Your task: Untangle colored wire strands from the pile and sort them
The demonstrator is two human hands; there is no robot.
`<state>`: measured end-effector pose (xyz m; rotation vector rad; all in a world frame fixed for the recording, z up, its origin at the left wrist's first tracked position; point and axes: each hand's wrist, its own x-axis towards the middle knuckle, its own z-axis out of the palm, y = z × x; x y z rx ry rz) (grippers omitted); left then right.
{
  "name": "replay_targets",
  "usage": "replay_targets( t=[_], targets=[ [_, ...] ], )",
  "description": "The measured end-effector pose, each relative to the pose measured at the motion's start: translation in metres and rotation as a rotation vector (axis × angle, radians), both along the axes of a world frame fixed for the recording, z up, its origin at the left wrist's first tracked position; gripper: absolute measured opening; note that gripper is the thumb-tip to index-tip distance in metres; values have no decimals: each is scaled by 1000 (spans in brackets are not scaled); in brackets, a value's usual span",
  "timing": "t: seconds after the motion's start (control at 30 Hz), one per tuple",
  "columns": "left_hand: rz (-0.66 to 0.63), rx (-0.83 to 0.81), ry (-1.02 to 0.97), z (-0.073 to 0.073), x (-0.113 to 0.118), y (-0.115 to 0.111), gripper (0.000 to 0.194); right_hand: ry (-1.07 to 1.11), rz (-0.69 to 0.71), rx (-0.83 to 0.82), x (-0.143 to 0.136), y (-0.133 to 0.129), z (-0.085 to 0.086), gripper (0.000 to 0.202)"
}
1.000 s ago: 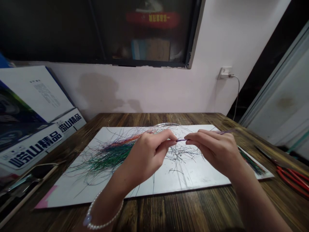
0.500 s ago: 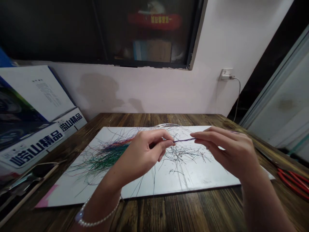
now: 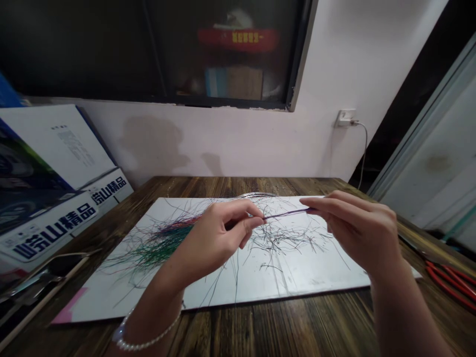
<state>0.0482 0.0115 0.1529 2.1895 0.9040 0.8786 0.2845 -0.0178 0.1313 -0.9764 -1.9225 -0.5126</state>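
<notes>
A thin purple strand of wire stretches between my two hands above the white board. My left hand pinches its left end between thumb and forefinger. At the other end, my right hand closes thumb and fingers on the strand. Beneath and left of my left hand lies a heap of thin coloured wires, mostly green with some purple and red; my left hand and forearm hide part of it. Short dark wire pieces are scattered on the board below the strand.
Red-handled scissors or pliers lie at the right on the wooden table. White and blue boxes stand at the left, near a tray-like thing with metal parts. A wire coil sits behind the board. A plugged-in cable hangs from the wall.
My right hand has moved slightly right and away from my left hand, so a longer stretch of the strand shows between them. My left hand keeps its pinch.
</notes>
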Motion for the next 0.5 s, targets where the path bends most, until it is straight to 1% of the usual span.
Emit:
replay_targets(
  t=[0.07,0.13,0.2,0.27,0.33,0.4,0.5],
  targets=[
    [77,35,-27,-2,-1,3,17,37,-32,13,-1,1,0,24],
    [148,66,-51,-5,0,6,15,118,-51,93,-2,2,-2,36],
    [176,73,-71,-7,1,8,14,183,-47,208,-4,2,-4,48],
    [163,56,-84,-8,3,7,13,173,-16,270,-8,2,-6,55],
    [132,38,-86,-9,6,5,13,109,41,257,-14,2,-8,53],
    [89,32,-80,-9,9,2,12,55,103,193,-22,3,-10,45],
    [23,76,-52,-9,12,-3,14,24,166,72,-35,7,-14,33]
  ],
)
